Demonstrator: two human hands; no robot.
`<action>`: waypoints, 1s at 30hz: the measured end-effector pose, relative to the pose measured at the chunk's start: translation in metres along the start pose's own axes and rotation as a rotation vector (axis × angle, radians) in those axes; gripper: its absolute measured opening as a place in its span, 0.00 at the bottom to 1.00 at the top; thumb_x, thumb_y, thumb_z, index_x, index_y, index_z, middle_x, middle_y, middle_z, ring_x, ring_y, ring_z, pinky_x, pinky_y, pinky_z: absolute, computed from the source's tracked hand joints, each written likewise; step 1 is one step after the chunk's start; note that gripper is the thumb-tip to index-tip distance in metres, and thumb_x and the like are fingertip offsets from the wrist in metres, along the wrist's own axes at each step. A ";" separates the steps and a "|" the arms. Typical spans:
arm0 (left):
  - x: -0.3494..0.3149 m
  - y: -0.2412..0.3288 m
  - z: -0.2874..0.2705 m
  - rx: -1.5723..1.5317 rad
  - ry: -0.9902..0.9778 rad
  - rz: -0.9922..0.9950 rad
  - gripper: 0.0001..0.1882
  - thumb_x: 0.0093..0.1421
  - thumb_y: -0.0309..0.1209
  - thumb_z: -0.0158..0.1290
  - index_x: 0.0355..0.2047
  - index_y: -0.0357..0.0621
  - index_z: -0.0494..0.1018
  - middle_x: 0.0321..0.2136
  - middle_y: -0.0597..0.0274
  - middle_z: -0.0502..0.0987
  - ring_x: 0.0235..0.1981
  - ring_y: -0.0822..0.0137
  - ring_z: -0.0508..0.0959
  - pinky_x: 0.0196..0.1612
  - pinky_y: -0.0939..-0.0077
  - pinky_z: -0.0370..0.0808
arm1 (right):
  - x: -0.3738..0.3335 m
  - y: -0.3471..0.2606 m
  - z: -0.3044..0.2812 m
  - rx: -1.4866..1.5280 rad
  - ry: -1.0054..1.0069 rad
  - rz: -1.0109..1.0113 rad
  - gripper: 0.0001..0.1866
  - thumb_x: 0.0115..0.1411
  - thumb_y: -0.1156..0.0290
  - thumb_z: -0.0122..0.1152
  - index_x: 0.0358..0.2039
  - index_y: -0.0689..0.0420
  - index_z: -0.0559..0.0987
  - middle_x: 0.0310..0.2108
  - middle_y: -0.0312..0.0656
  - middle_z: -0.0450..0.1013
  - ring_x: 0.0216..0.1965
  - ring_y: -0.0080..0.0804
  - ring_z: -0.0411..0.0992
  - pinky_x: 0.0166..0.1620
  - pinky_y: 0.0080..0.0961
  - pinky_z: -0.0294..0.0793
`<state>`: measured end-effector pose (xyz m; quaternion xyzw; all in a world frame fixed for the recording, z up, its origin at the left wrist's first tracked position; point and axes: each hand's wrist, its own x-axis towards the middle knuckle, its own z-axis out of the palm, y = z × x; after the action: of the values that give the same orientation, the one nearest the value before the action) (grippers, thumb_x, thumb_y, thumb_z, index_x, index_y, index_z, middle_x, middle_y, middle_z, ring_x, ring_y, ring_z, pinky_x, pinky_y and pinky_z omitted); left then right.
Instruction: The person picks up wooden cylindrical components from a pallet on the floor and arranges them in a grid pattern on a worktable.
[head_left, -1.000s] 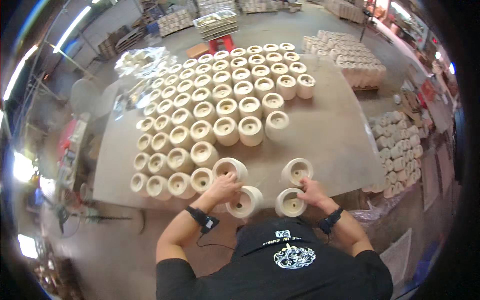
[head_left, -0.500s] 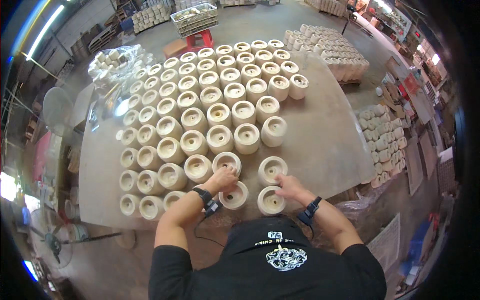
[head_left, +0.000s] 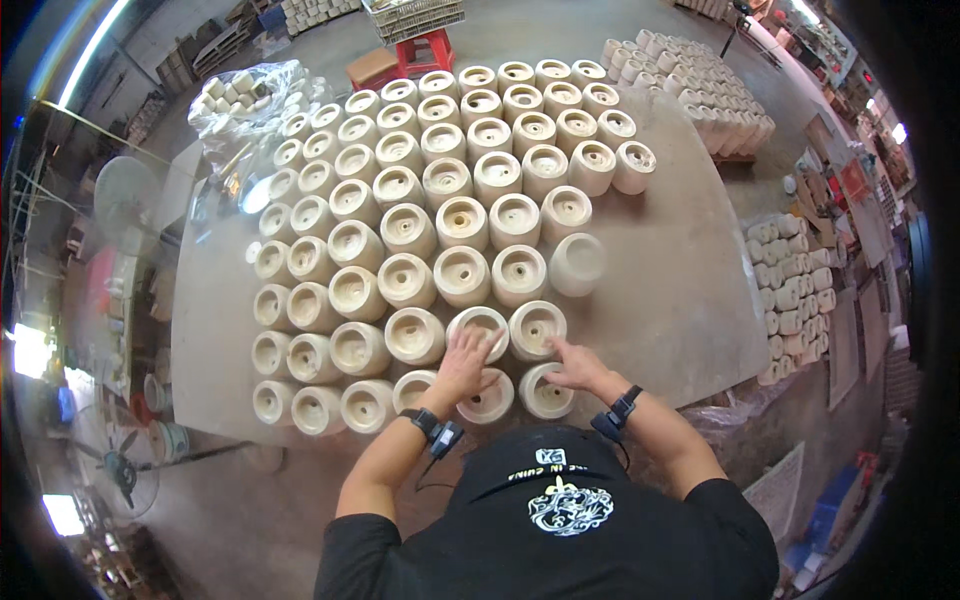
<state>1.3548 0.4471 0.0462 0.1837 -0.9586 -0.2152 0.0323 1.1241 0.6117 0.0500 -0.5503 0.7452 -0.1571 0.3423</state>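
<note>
- Head view: the right-hand pair of pots, upper right pot (head_left: 537, 328) and lower right pot (head_left: 547, 397), now sits just beside the left-hand pair, where the earlier frames show a gap that narrows.
- The left hand (head_left: 465, 365) now has its fingers spread over the upper left pot (head_left: 484, 319) and near the rim of the lower left pot (head_left: 486, 403); half a second ago its fingers are bunched together between those two.
- The right hand (head_left: 580, 365) is partly open, fingertips meeting the near edge of the upper right pot and the thumb side close to the lower right pot (much as in the frame before); I cannot tell whether it grips either.
- Neither hand lifts anything; all four pots stand upright at the lower middle of the frame, near the front edge of the table (head_left: 685, 280).
- These pots look cream-coloured and thick-walled, with rounded sides, a wide round recess on top and a small dark hole visible in the upper right pot's floor.
- Similar pots (head_left: 405, 228) fill rows from the lower left to the upper middle of the frame; one pot (head_left: 577, 266) at the right end of a row looks blurred.
- A red stool (head_left: 425, 50) stands at the upper middle of the frame.
</note>
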 end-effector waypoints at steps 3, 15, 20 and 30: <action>0.018 0.012 -0.022 0.128 0.135 -0.244 0.62 0.36 0.48 0.70 0.69 0.53 0.46 0.63 0.37 0.52 0.62 0.39 0.55 0.64 0.43 0.51 | 0.001 -0.023 -0.010 0.148 0.280 0.157 0.41 0.46 0.57 0.70 0.57 0.58 0.63 0.40 0.53 0.75 0.41 0.50 0.75 0.48 0.42 0.74; 0.025 -0.024 0.007 -0.125 0.158 -0.279 0.64 0.31 0.47 0.70 0.67 0.46 0.48 0.55 0.37 0.59 0.58 0.38 0.59 0.64 0.48 0.55 | 0.043 -0.015 0.016 0.022 0.285 0.120 0.65 0.35 0.57 0.79 0.66 0.62 0.44 0.62 0.61 0.49 0.64 0.59 0.50 0.65 0.43 0.55; 0.020 -0.027 0.015 -0.035 0.102 -0.352 0.64 0.33 0.52 0.67 0.67 0.46 0.46 0.57 0.34 0.58 0.62 0.38 0.55 0.67 0.41 0.39 | 0.037 -0.022 0.032 -0.012 0.338 0.130 0.64 0.35 0.60 0.79 0.65 0.61 0.45 0.63 0.61 0.47 0.65 0.59 0.48 0.66 0.43 0.52; 0.019 -0.026 0.007 0.085 0.088 -0.333 0.64 0.36 0.59 0.65 0.68 0.49 0.45 0.62 0.32 0.51 0.66 0.36 0.48 0.67 0.40 0.38 | 0.034 0.006 0.014 0.158 0.241 0.013 0.67 0.39 0.55 0.78 0.67 0.63 0.39 0.65 0.60 0.45 0.66 0.58 0.47 0.68 0.41 0.50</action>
<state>1.3448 0.4211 0.0281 0.3503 -0.9208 -0.1688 0.0303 1.1238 0.5837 0.0249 -0.4938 0.7699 -0.2778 0.2937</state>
